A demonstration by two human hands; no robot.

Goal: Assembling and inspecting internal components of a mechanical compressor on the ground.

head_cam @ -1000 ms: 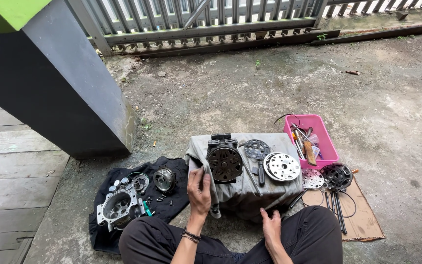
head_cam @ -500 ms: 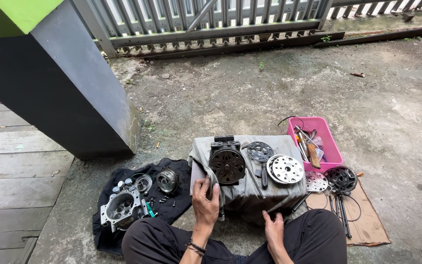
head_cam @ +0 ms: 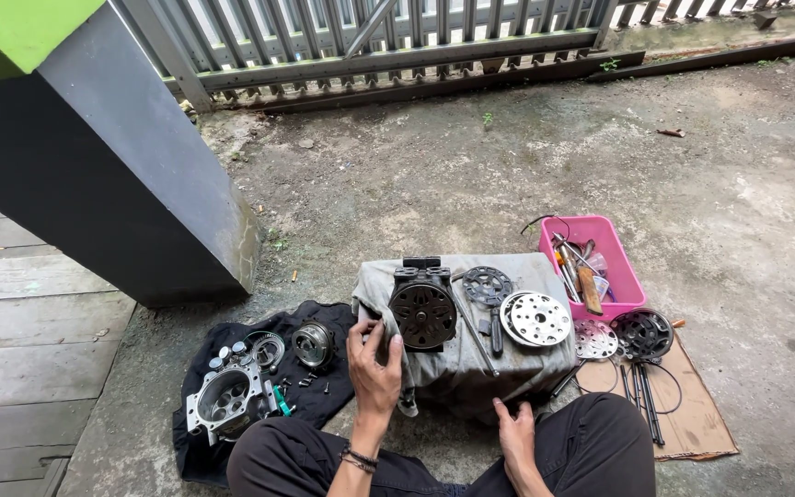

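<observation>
One dark round compressor body (head_cam: 423, 311) sits on the cloth-covered block (head_cam: 517, 364), flat circular face toward the person, ported end pointing away. Left hand (head_cam: 374, 364) touches its left edge, fingers loosely curled; right hand (head_cam: 515, 440) rests released below it.

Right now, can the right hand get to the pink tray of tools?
Probably yes. The right hand rests on the cloth's front edge, and the pink tray sits open-topped just beyond the round plate, nothing covering it.
</observation>
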